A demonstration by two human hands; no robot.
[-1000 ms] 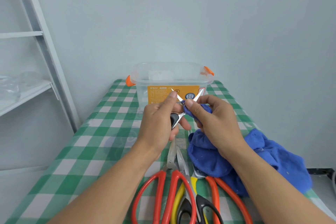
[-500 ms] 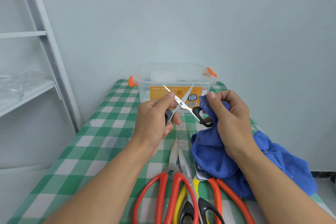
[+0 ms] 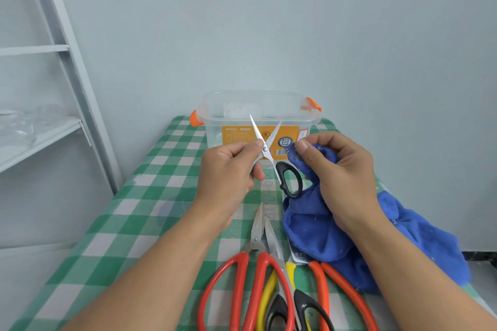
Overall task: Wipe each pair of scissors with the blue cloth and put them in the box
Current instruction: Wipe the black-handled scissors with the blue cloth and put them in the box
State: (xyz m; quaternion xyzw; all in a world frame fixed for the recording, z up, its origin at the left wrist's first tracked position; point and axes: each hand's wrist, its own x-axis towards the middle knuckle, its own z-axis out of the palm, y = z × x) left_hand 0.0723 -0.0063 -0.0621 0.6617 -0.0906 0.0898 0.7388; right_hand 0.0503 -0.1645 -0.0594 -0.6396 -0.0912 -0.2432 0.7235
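Fingers [image 3: 252,145] of our left hand [image 3: 228,169] pinch the small scissors [image 3: 266,149], now splayed mid-frame before the box [image 3: 215,129]. Our right hand [image 3: 344,172], clutching the blue cloth [image 3: 317,231], has drawn off, so we judge wiping nearly done.

Bright, even, diffuse light; no source in view. Cool grey-blue cast on wall [image 3: 269,21]. Shadows soft and faint, weak patch on counter [image 3: 161,196] under forearms [image 3: 161,263]. Small glints on open blades of small scissors [image 3: 265,142]; mild sheen on orange-handled scissors [image 3: 242,290]. Blue cloth [image 3: 322,236] saturated, lint specks crisp. Wide-angle distortion: shelf frame [image 3: 67,62] leans at left edge, forearms swell toward bottom. Centre sharp, corners slightly soft.
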